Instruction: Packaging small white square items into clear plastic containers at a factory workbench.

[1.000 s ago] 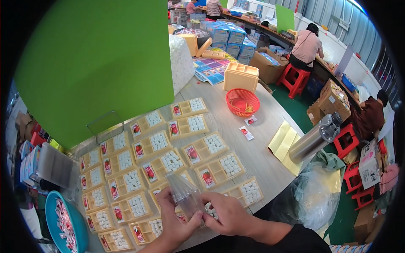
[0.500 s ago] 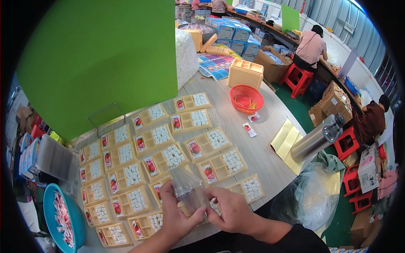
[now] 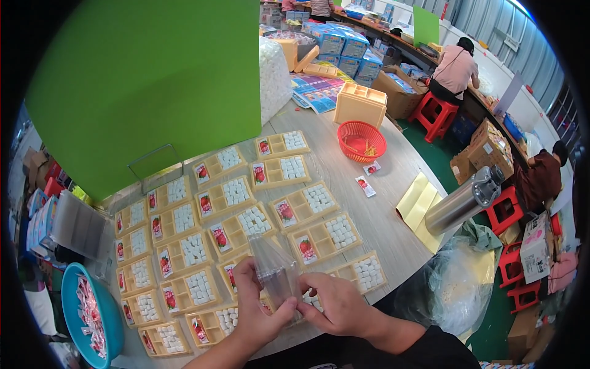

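Note:
Both hands hold a thin, see-through plastic cover [image 3: 275, 265] above the near part of the table. My left hand [image 3: 257, 310] grips its left side, thumb across the lower end. On the other side, my right hand [image 3: 341, 305] pinches the lower right edge between thumb and fingers. Whether the cover is one piece or several nested ones, I cannot tell. Beneath and around lie several rows of cream plastic trays [image 3: 299, 206], each with a strawberry-printed sachet [image 3: 284, 212] in one compartment and small white pieces [image 3: 340, 230] in another. My hands partly hide the nearest trays.
A teal basin [image 3: 72, 307] of sachets stands at the left, below clear plastic covers [image 3: 77, 224]. A green board [image 3: 147, 86] rises behind. To the right are a red basket [image 3: 362, 126], loose sachets [image 3: 365, 186], yellow paper [image 3: 413, 203] and a steel flask [image 3: 458, 206].
The view has shifted slightly. My hands keep the same hold on the clear plastic cover, with only a very small movement of the fingers.

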Motion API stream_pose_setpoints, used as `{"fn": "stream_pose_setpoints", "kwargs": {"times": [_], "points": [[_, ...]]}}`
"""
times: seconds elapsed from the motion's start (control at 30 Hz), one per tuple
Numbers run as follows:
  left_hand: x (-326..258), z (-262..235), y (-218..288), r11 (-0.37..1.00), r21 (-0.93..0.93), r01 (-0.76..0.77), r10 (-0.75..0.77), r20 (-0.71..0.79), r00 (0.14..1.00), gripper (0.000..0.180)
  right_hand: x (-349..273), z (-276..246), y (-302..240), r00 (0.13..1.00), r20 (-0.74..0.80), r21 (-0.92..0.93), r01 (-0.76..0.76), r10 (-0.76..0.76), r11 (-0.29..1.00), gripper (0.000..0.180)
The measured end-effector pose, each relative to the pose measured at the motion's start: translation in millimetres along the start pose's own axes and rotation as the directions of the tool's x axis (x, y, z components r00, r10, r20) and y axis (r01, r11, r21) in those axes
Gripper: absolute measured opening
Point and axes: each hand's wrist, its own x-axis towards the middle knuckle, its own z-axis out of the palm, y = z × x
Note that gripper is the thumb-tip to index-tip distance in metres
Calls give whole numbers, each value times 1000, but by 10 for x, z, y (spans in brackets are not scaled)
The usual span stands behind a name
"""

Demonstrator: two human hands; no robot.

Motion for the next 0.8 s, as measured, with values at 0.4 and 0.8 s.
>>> {"fn": "stream_pose_setpoints", "kwargs": {"times": [0.4, 0.8], "points": [[-32, 41, 77, 983, -170, -70, 62, -50, 997, 86, 42, -1, -47, 1000, -11, 34, 24, -23, 999, 42], [-58, -13, -12, 997, 54, -60, 64, -86, 994, 94, 14, -2, 30, 995, -81, 98, 61, -53, 993, 38]]}}
